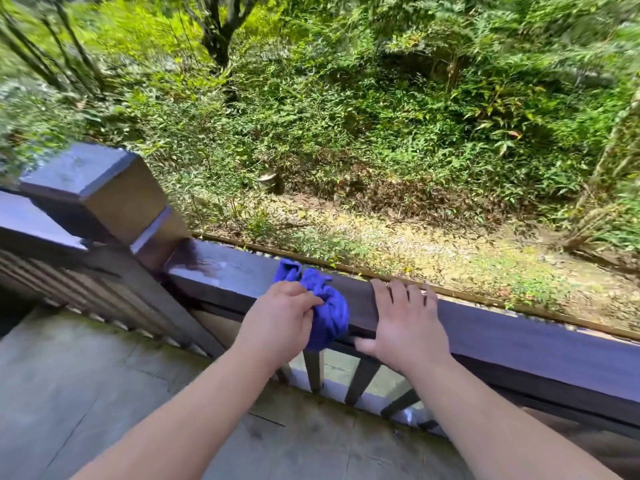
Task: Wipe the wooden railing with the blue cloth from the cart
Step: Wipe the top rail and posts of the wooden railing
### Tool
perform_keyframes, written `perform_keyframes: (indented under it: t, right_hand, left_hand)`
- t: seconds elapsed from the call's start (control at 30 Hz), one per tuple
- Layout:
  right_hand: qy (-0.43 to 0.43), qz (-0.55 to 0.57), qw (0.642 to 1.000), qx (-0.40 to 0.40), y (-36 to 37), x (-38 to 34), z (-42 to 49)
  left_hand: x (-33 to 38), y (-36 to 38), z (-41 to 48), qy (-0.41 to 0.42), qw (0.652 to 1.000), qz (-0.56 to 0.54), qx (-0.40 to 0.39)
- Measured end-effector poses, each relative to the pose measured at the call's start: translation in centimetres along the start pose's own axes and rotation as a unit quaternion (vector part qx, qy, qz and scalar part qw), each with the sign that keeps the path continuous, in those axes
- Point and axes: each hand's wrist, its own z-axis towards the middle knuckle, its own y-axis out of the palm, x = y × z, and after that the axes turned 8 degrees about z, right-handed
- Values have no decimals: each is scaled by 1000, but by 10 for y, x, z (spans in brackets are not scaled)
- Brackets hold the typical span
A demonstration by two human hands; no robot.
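Across the lower frame runs the wooden railing [485, 327]. Right hand [405, 323] lies flat on it, fingers spread. Left hand [277, 320], at centre, grips the bunched blue cloth [325, 306] against the rail top.

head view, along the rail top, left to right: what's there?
Post → wet patch on the rail → blue cloth gripped by the left hand → right hand flat on the rail → bare rail.

Glossy dark wooden railing [485, 327]; soft crumpled blue cloth [325, 306].
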Motion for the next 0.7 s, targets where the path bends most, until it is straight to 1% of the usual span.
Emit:
perform_keyframes:
  t: [0.17,0.37,0.43,0.5,0.6,0.7]
  right_hand:
    - [1,3,1000,11,3,-4,3]
    - [1,9,1000,9,2,-3,2]
    - [-2,12,1000,3,-1,-2,1]
    - [-5,14,1000,4,-2,0,-1]
    - [-8,21,1000,6,-2,3,0]
    - [-8,31,999,-1,-2,5,1]
  left_hand:
    - [17,3,7,-21,1000,-2,4]
    - [68,15,29,8,1000,-12,-15]
    - [75,17,32,11,1000,-8,-17]
    - [70,15,31,24,999,-17,-34]
    - [54,8,29,67,995,-19,-67]
    - [37,5,29,78,993,-27,-81]
